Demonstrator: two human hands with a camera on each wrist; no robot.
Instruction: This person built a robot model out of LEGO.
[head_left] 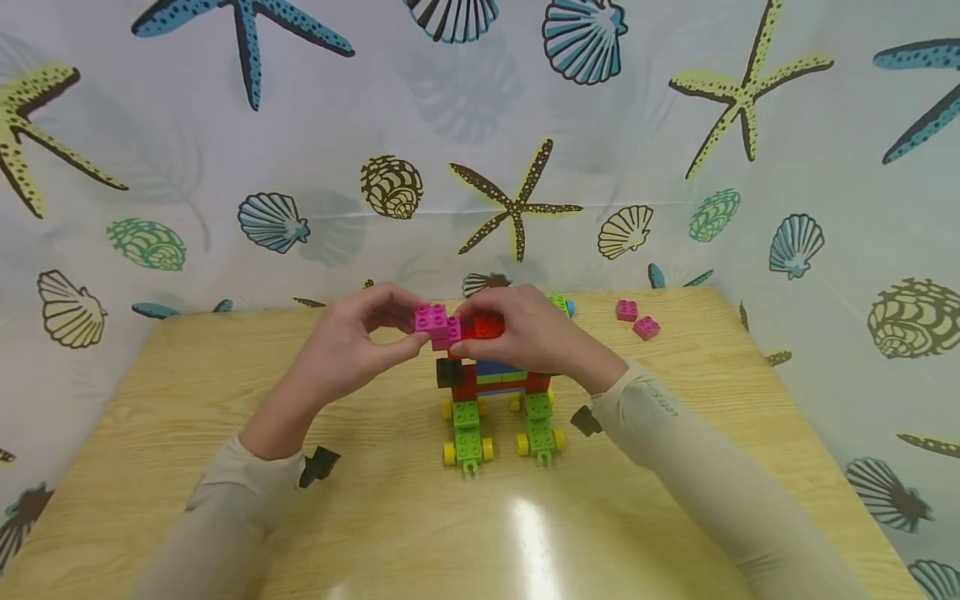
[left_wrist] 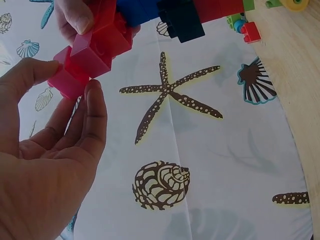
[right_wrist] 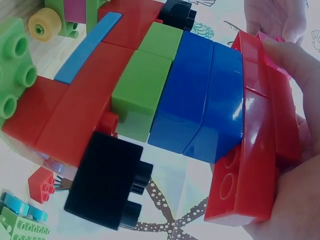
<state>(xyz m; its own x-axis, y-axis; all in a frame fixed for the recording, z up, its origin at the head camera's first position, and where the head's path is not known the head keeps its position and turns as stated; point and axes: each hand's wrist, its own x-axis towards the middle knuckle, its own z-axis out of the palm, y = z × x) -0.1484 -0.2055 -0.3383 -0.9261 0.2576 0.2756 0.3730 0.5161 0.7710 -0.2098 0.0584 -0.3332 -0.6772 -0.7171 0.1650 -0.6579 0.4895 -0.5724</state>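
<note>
A toy built of building bricks stands on green wheeled bases (head_left: 467,433), with a blue middle (right_wrist: 187,95), black bricks (right_wrist: 102,180) at its sides and red bricks (right_wrist: 255,150) on top. My left hand (head_left: 352,342) pinches a pink brick (head_left: 431,322) between thumb and fingertips at the toy's upper left. That brick touches another pink brick (left_wrist: 92,55) at the end of the red row. My right hand (head_left: 525,329) grips the red row from the other side, thumb in front and fingers behind. It partly hides the red bricks in the head view.
Two loose pink bricks (head_left: 636,320) lie on the table (head_left: 360,500) at the back right. Behind the toy, a green piece with a blue part (head_left: 564,305) is partly hidden by the right hand. A patterned cloth (head_left: 337,150) encloses the table's back and sides.
</note>
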